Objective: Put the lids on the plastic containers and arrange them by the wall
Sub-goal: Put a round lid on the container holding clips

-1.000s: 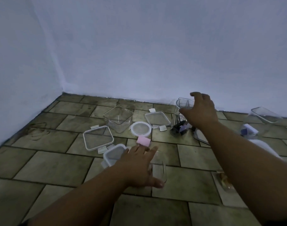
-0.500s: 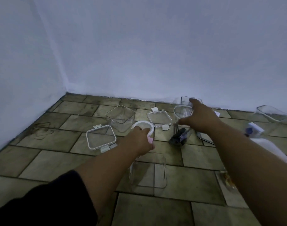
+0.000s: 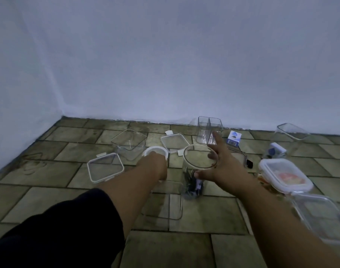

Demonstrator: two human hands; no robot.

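- Broadly, the wall (image 3: 165, 64) spans the back and the tiled floor (image 3: 49, 190) carries everything; finished containers belong along the foot of that wall, where a divided clear box (image 3: 209, 128) stands now
- the round jar (image 3: 199, 161), clear with dark bits in its bottom, is mid-floor between the two arms; the right hand (image 3: 223, 167) is clamped on its rim, thumb at the near side, one finger hooked over the far edge, forefinger sticking out straight
- the round white lid (image 3: 154, 152) is just left of the jar; its near edge is under the left hand (image 3: 153, 166), which seems curled round it, though the fingertips are hidden
- this lid looks the match for the jar; I would carry it across level and centre it over the mouth; first shift the right fingers from the rim down to the jar's side, or they get pinched; keep the jar upright while pressing
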